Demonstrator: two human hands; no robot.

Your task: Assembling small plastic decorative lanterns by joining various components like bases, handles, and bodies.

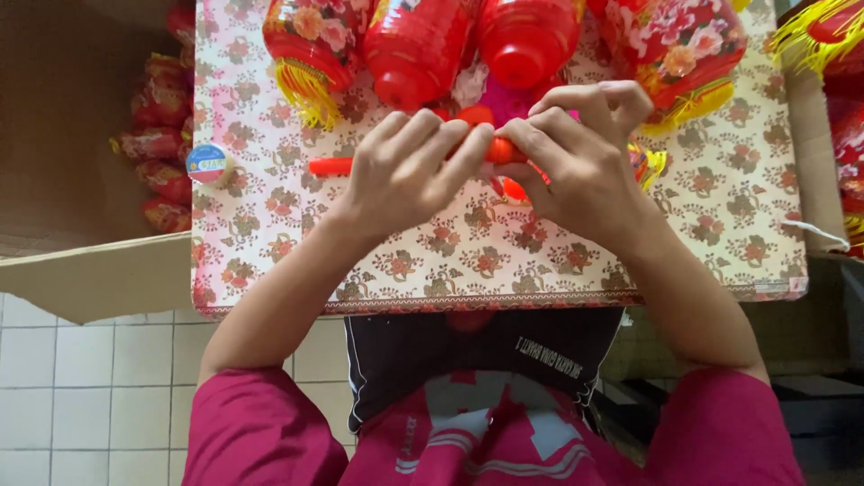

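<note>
Orange plastic, a slim rod [331, 166] lies across the flowered tablecloth [720, 198], its middle pinched between the left hand [409, 171] and right hand [580, 157], both closed on it. Red lanterns [414, 45] crowd just behind. A round blue-and-white tape roll [207, 164] sits at the cloth's left edge.

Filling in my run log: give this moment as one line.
left hand: grips orange stick | right hand: pinches same stick | lanterns behind | tape roll on table
</note>
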